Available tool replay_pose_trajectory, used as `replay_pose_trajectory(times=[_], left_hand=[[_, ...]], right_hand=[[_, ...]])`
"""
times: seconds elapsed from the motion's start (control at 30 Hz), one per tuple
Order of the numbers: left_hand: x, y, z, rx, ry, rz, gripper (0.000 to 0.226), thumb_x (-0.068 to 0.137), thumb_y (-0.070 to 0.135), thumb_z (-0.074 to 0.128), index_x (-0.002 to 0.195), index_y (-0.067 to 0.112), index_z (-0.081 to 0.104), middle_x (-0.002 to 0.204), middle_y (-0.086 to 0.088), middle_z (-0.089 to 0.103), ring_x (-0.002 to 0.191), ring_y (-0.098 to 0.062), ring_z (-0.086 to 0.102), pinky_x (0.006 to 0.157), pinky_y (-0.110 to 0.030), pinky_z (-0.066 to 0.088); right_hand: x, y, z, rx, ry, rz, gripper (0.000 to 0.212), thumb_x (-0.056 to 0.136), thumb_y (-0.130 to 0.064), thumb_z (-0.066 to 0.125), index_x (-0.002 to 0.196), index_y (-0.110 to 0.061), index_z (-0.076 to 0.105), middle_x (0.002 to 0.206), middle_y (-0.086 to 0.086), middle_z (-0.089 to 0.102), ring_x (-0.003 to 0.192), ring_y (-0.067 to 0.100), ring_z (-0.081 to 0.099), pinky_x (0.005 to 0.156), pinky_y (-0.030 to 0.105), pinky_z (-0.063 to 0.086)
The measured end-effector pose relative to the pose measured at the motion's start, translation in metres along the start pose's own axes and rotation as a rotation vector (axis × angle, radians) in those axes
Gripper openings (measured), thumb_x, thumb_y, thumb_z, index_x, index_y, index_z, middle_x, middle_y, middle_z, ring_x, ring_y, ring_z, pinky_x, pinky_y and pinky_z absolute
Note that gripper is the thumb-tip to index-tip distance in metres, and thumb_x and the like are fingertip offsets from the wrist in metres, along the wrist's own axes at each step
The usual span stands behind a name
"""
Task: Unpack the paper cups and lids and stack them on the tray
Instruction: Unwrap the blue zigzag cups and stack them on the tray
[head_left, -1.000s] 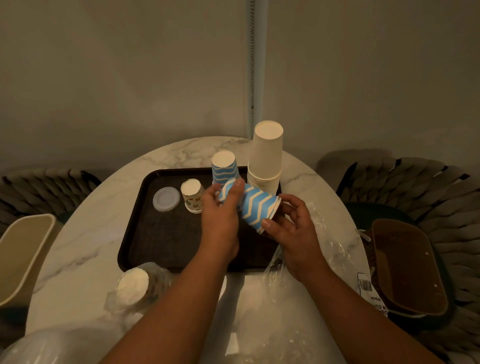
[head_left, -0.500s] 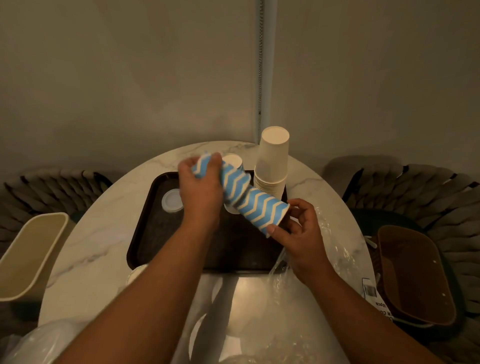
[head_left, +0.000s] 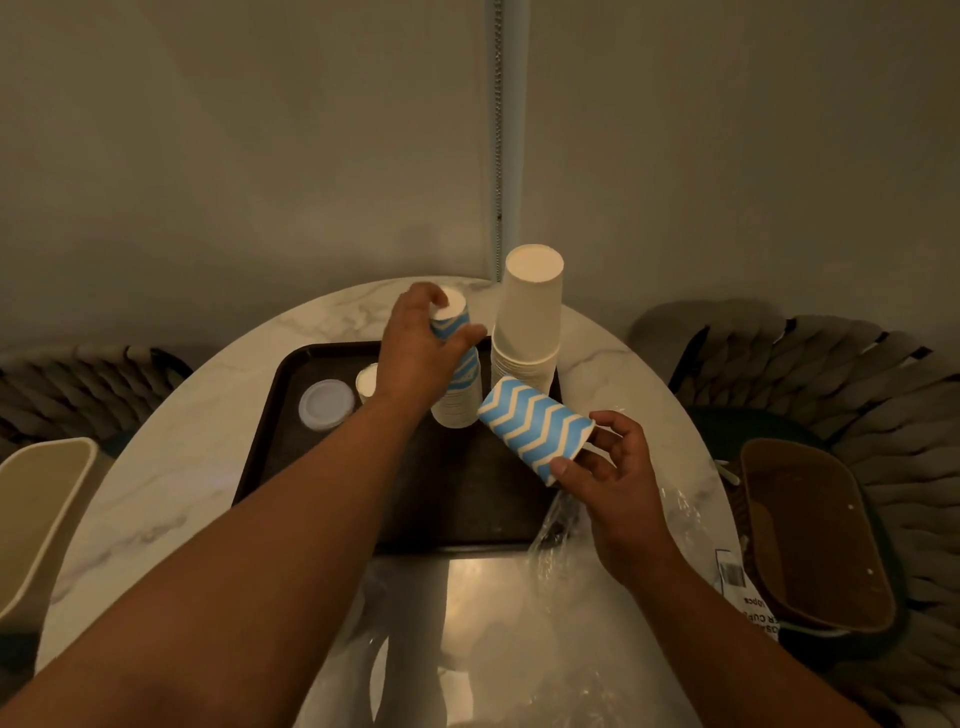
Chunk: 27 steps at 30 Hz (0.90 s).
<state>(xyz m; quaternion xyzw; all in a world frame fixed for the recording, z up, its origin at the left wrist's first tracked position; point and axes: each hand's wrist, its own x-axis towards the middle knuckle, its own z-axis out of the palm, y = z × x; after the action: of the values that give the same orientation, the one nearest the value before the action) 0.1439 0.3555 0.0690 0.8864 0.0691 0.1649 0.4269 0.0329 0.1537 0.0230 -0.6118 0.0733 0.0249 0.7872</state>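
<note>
A dark brown tray (head_left: 291, 415) lies on the round marble table (head_left: 171, 467). My left hand (head_left: 415, 353) grips the top of an upside-down stack of blue zigzag cups (head_left: 457, 369) standing on the tray. My right hand (head_left: 613, 467) holds a second bunch of blue zigzag cups (head_left: 535, 426) tilted on its side above the tray's right part. A taller stack of plain white cups (head_left: 530, 317) stands upside down at the tray's back right. A clear lid (head_left: 326, 404) and a small patterned cup (head_left: 366, 382), partly hidden by my wrist, sit at the back left.
Crumpled clear plastic wrapping (head_left: 566, 545) and a barcode label (head_left: 732, 574) lie on the table's near right. A cream bin (head_left: 36, 514) stands at the left, a brown bin (head_left: 810, 530) at the right. Woven chairs (head_left: 857, 395) flank the table; the wall is close behind.
The bunch of zigzag cups split in two: my left hand carried one part to the stack on the tray, while my right hand kept the other part.
</note>
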Motion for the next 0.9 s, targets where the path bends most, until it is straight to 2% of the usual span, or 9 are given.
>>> replay_pose_trajectory(times=[0.17,0.27,0.4,0.5,0.57,0.67,0.73,0.8,0.9], left_hand=[[-0.012,-0.017,0.008,0.006,0.0,0.022,0.031,0.092,0.034,0.064,0.112,0.012,0.056,0.125,-0.007,0.053,0.115,-0.019,0.05,0.094,-0.028,0.04],[-0.02,-0.006,0.003,-0.012,0.044,-0.001,0.041,0.094,0.044,0.053,0.115,0.01,0.061,0.141,-0.011,0.046,0.131,-0.023,0.043,0.106,-0.036,0.037],[-0.062,0.022,-0.006,-0.413,0.255,-0.176,0.024,0.096,0.037,0.055,0.114,0.02,0.056,0.119,-0.004,0.059,0.109,-0.014,0.058,0.095,-0.036,0.048],[-0.104,0.035,-0.004,-0.798,0.066,-0.379,0.031,0.088,0.032,0.069,0.113,0.035,0.051,0.114,0.003,0.063,0.106,-0.013,0.065,0.092,-0.038,0.052],[-0.12,0.036,-0.004,-0.891,-0.018,-0.453,0.043,0.084,0.023,0.072,0.117,0.037,0.049,0.118,0.0,0.064,0.108,-0.018,0.067,0.093,-0.043,0.054],[-0.117,0.032,-0.013,-0.824,0.034,-0.423,0.046,0.08,0.022,0.078,0.115,0.037,0.052,0.119,-0.003,0.064,0.106,-0.019,0.068,0.093,-0.048,0.054],[-0.103,0.032,-0.027,-0.708,0.109,-0.323,0.049,0.077,0.027,0.079,0.116,0.037,0.051,0.119,-0.001,0.063,0.104,-0.015,0.068,0.091,-0.043,0.056],[-0.08,0.036,-0.043,-0.587,0.185,-0.188,0.049,0.082,0.02,0.077,0.118,0.033,0.047,0.118,0.001,0.062,0.101,-0.011,0.068,0.087,-0.035,0.058],[-0.042,0.046,-0.06,-0.366,0.21,0.036,0.05,0.081,0.022,0.077,0.114,0.037,0.042,0.121,-0.003,0.059,0.102,-0.013,0.066,0.083,-0.03,0.058]], right_hand=[[-0.001,0.002,-0.005,-0.018,0.019,0.018,0.056,0.077,0.004,0.073,0.113,-0.032,0.049,0.118,-0.001,0.059,0.107,0.021,0.063,0.082,0.032,0.056],[-0.001,-0.001,-0.004,-0.002,0.017,0.023,0.058,0.069,-0.013,0.081,0.114,-0.031,0.05,0.117,0.0,0.061,0.104,0.02,0.066,0.079,0.031,0.057],[0.0,-0.008,0.006,0.094,-0.042,0.044,0.07,0.056,-0.036,0.079,0.118,-0.024,0.05,0.115,0.003,0.063,0.103,0.022,0.067,0.072,0.033,0.058],[0.001,-0.007,0.017,0.12,-0.101,0.055,0.068,0.057,-0.032,0.08,0.118,-0.023,0.051,0.115,0.007,0.066,0.103,0.027,0.067,0.075,0.036,0.057],[-0.001,-0.007,0.024,0.12,-0.148,0.067,0.065,0.061,-0.024,0.081,0.119,-0.022,0.05,0.116,0.009,0.066,0.104,0.026,0.067,0.077,0.034,0.057],[-0.002,-0.008,0.034,0.118,-0.2,0.077,0.059,0.071,-0.007,0.08,0.12,-0.019,0.049,0.114,0.005,0.066,0.1,0.017,0.068,0.075,0.025,0.056],[0.002,-0.006,0.04,-0.011,-0.209,0.057,0.049,0.082,-0.008,0.073,0.122,-0.022,0.049,0.112,0.0,0.064,0.098,0.015,0.065,0.078,0.021,0.054],[0.013,0.003,0.043,-0.362,-0.188,0.001,0.043,0.088,-0.028,0.068,0.126,-0.031,0.049,0.117,-0.005,0.06,0.104,0.012,0.061,0.086,0.021,0.051],[0.032,0.025,0.039,-0.96,-0.249,-0.099,0.06,0.087,-0.06,0.055,0.14,-0.034,0.043,0.138,-0.004,0.049,0.126,0.013,0.045,0.104,0.033,0.041]])
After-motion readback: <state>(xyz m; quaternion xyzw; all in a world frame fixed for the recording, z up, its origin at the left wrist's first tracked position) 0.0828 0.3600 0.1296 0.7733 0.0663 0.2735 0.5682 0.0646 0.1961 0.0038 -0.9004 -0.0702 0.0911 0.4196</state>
